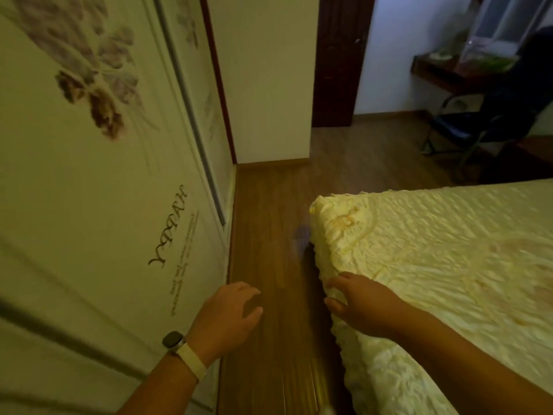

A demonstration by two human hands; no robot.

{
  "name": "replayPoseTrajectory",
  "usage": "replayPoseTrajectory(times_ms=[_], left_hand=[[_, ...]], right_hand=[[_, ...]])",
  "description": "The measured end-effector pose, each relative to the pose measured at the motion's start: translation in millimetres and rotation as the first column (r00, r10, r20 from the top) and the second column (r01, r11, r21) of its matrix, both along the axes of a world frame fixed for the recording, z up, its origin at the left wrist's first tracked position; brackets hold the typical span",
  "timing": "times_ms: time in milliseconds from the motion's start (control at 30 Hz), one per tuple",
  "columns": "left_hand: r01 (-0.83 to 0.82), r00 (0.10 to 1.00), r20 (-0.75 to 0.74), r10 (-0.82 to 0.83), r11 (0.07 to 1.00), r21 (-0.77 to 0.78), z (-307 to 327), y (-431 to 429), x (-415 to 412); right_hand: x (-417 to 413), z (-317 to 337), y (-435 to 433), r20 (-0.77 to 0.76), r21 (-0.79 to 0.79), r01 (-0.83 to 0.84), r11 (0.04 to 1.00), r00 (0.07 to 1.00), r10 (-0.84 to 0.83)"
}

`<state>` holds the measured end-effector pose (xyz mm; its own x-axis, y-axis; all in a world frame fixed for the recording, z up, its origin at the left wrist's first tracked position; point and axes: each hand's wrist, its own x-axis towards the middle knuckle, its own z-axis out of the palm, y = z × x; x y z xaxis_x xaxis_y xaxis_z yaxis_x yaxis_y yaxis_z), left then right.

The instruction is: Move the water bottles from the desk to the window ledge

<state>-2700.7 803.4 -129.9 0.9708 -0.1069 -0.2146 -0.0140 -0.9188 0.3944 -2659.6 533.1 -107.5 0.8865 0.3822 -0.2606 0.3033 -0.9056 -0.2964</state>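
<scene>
Both my hands are held out in front of me over the wooden floor and hold nothing. My left hand, with a watch on its wrist, has loosely curled fingers. My right hand hangs relaxed beside the corner of the bed. A dark desk stands at the far right back under a window, with blurred clear and greenish things on it. I cannot make out any water bottle for certain.
A wardrobe with flower-printed sliding doors fills the left side. A bed with a cream quilted cover fills the right. A narrow strip of wooden floor runs between them. A dark chair stands by the desk, a dark door behind.
</scene>
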Motion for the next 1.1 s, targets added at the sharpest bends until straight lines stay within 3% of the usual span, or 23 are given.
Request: replayPoseTrajectory(times_ms=[167,400,600,800,933,1100], left_hand=[[0.057,0.998,-0.04,-0.057,0.998,0.012,-13.5,-6.2,76.5],[0.032,0.998,-0.058,-0.029,0.999,0.044,-8.9,-10.1,201.4],[0.013,1.0,0.028,-0.013,1.0,0.003,6.0,-38.2,300.4],[0.031,0.999,-0.012,-0.03,0.998,0.054,11.1,-42.3,376.6],[0.02,0.999,0.046,-0.024,0.997,0.08,12.1,-32.9,439.3],[0.034,0.997,0.06,-0.038,0.997,0.067,-0.1,-17.6,517.4]], right_hand=[[65.0,-20.9,-7.5,-0.003,0.08,0.067,0.995,0.998,-0.067],[208.7,-35.0,-14.0,-0.04,0.053,0.018,0.998,0.999,-0.016],[325.0,-27.9,-32.3,-0.027,0.053,0.0,0.999,1.0,0.002],[387.1,-16.2,-45.8,-0.012,0.069,0.026,0.997,1.0,-0.025],[440.9,-9.4,-43.5,0.044,0.056,0.046,0.997,0.998,-0.049],[507.4,-19.2,-27.6,0.003,0.008,0.043,0.999,0.999,-0.043]])
